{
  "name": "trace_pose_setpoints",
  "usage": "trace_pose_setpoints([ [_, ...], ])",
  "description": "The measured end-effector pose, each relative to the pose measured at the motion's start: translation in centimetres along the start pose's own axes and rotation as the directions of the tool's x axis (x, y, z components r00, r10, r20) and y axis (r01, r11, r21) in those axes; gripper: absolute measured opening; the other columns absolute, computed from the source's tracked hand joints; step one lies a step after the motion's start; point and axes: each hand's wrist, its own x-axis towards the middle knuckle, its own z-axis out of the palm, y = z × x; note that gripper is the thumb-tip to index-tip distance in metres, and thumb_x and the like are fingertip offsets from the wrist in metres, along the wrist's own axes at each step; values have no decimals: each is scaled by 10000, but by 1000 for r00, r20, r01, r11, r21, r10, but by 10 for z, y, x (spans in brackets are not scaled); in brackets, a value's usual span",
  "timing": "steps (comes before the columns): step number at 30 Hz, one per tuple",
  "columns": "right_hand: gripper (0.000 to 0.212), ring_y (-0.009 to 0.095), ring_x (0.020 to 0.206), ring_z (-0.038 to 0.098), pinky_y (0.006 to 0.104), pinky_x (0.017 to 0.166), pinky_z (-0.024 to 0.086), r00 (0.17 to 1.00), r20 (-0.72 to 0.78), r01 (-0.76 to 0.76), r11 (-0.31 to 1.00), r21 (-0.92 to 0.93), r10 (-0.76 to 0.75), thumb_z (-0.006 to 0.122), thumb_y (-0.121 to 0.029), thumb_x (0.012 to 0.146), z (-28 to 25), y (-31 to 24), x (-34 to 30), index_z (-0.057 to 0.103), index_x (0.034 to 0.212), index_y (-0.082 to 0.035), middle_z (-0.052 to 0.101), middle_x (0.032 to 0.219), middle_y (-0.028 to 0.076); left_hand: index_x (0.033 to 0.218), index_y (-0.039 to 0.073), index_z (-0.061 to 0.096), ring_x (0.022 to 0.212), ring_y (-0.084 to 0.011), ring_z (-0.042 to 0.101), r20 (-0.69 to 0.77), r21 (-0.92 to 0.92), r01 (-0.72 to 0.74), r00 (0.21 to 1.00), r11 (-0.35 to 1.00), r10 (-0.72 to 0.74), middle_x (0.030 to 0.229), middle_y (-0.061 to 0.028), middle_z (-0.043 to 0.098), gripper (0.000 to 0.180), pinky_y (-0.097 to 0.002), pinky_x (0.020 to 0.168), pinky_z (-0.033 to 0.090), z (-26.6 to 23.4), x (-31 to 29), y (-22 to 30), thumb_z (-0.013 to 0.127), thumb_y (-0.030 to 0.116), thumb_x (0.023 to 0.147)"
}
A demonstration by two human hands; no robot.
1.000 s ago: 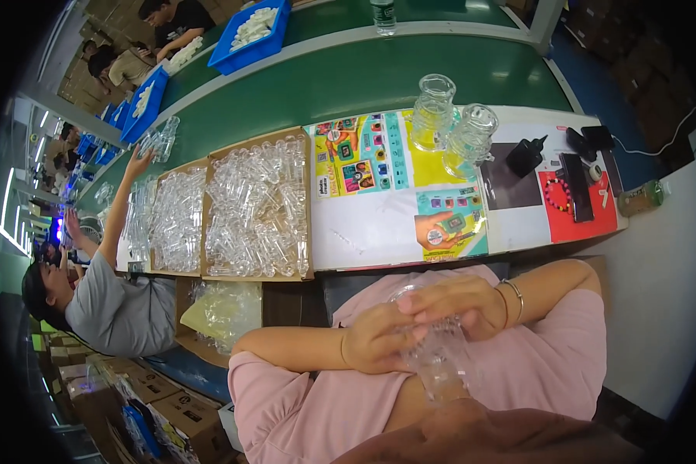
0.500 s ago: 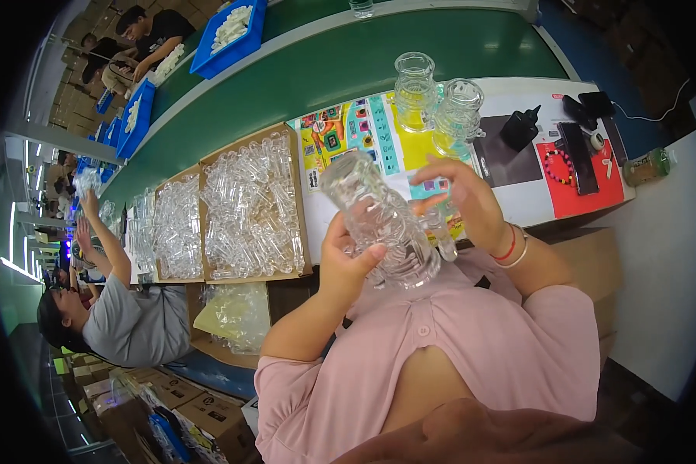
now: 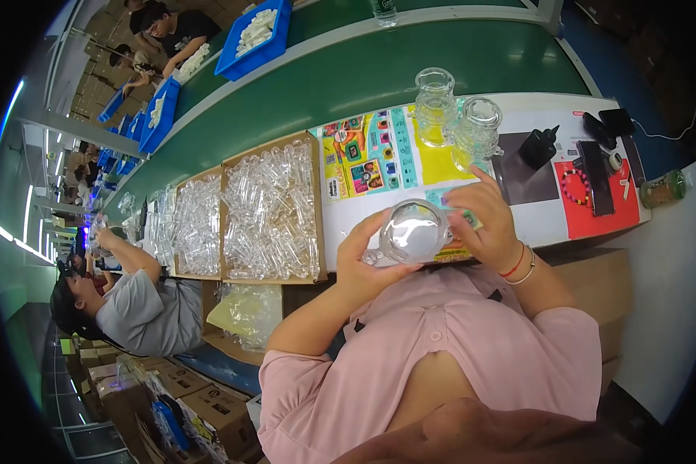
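A clear glass vessel (image 3: 412, 232) is gripped in my left hand (image 3: 361, 251), tipped so that one broad round end faces up at me. A small clear side piece sticks out by my left fingers. My right hand (image 3: 487, 220) is at the vessel's right edge with its fingers spread and its thumb close to the glass. Whether the thumb touches it I cannot tell. Two similar clear glass vessels, one farther (image 3: 435, 108) and one nearer (image 3: 477, 127), stand upright on the table beyond my hands.
Left of my hands, open cardboard boxes (image 3: 272, 213) hold many small clear glass pieces. A black dropper bottle (image 3: 539, 147), a phone (image 3: 595, 178) and a bead bracelet (image 3: 576, 188) lie to the right. A green belt (image 3: 348, 77) runs behind. A co-worker (image 3: 135, 305) sits at the left.
The glass vessel has turned from lying slantwise, side on, to showing its round end. My right hand has come down and in beside it. The view has shifted slightly.
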Motion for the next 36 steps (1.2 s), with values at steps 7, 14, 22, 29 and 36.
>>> trace_pose_setpoints([
  [7,212,285,917,536,479,956,331,991,53,-103,951,-291,124,601,-100,743,-19,33,-67,547,933,-23,571,985,131,1131,-7,447,939,-178,551,-352,-26,-122,930,992,105,1043,-120,560,612,-290,808,444,-48,150,-27,776,126,633],
  [14,226,309,908,515,420,898,384,975,-13,-210,893,-398,224,602,-64,698,-13,51,-94,549,911,-10,558,970,123,1152,-20,480,897,-166,567,-333,47,8,943,999,8,1011,-124,590,592,-276,784,444,-96,298,-95,761,172,667],
  [22,171,305,895,518,396,843,416,983,-4,-172,907,-383,185,589,-37,684,-9,50,-89,564,851,-7,571,921,119,1192,70,509,1166,-353,407,-229,589,76,970,805,76,1275,-247,389,601,-406,970,336,-129,337,-188,697,368,704],
  [29,146,354,935,498,435,850,394,973,23,-197,882,-428,229,537,-33,733,-3,61,-108,540,875,4,557,972,148,1133,90,529,1064,-325,480,206,871,-312,933,379,296,1148,-172,510,479,-404,894,390,-134,250,-104,666,258,706],
  [36,143,377,999,468,455,915,352,970,82,-167,870,-463,230,495,-26,794,-5,60,-106,527,927,15,540,1009,162,1124,55,532,1037,-333,496,-342,829,321,939,457,-39,1088,-184,548,424,-407,882,393,-238,87,-55,635,226,750],
])
